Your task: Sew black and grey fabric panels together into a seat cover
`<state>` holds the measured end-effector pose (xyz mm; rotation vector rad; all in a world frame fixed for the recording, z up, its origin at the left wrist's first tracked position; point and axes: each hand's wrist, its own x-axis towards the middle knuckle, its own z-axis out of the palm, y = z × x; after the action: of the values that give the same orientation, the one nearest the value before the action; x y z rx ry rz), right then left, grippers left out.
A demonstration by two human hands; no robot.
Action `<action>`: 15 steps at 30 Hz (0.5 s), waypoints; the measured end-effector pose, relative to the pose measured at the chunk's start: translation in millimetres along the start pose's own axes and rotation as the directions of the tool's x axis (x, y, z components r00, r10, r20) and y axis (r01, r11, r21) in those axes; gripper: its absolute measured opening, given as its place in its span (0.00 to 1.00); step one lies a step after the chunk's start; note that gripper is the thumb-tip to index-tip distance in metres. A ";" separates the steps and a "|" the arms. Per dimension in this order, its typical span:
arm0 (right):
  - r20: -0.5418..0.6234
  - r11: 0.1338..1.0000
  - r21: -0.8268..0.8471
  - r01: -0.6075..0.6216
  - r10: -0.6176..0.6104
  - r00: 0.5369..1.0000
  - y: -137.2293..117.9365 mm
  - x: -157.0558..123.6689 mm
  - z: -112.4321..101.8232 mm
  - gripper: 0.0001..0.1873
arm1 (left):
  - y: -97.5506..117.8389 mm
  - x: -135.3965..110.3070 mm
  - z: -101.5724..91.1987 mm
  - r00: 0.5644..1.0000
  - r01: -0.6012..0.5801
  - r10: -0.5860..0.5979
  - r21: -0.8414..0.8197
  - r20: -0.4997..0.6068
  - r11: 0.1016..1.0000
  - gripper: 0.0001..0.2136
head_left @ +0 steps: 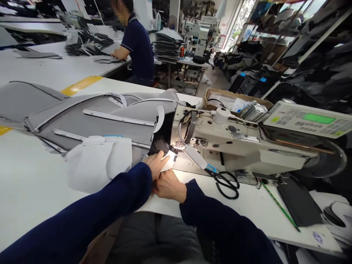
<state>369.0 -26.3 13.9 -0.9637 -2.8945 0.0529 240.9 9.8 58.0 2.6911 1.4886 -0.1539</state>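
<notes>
Just left of the lit needle area of a sewing machine (247, 146), my two hands are close together on the work. My left hand (156, 163) is closed on a small white piece of material (169, 160) that lies over black fabric (162, 137). Below it my right hand (170, 185) has its fingers curled together at the near edge of the same white piece; its fingertips are partly hidden. The black fabric joins a large grey sewn panel (99, 121) with white strips, spread out to the left. A loose white sheet (90, 161) rests on the panel's near side.
Black-handled scissors (227, 183) lie in front of the machine. A green pencil (280, 207) and a dark flat piece (298, 201) are farther right. Behind the machine stands a cardboard box (236, 96). A co-worker (139, 44) sits at the table behind.
</notes>
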 end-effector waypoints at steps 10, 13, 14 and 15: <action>-0.090 1.000 -0.003 -0.005 0.005 0.996 5.3 -2.8 6.4 0.18 | -5.2 28.7 8.3 0.995 -0.099 0.098 0.055 0.022 0.994 0.21; -0.180 0.997 0.069 -0.042 0.054 0.982 2.5 -4.1 5.1 0.17 | -11.8 36.3 -1.8 0.982 -0.163 0.160 0.022 0.103 0.986 0.22; -0.226 0.996 0.072 -0.046 0.061 0.972 4.8 -3.8 8.9 0.20 | -16.3 40.0 -4.1 0.973 -0.206 0.203 0.011 0.112 0.979 0.25; -0.293 0.998 0.048 -0.041 0.054 0.955 9.4 -2.7 15.6 0.20 | -21.8 44.2 -5.4 0.966 -0.240 0.239 0.001 0.099 0.971 0.25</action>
<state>375.2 -20.5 -2.4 -0.9441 -2.5885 -0.0257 246.1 59.1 58.0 2.7996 1.1285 -0.2785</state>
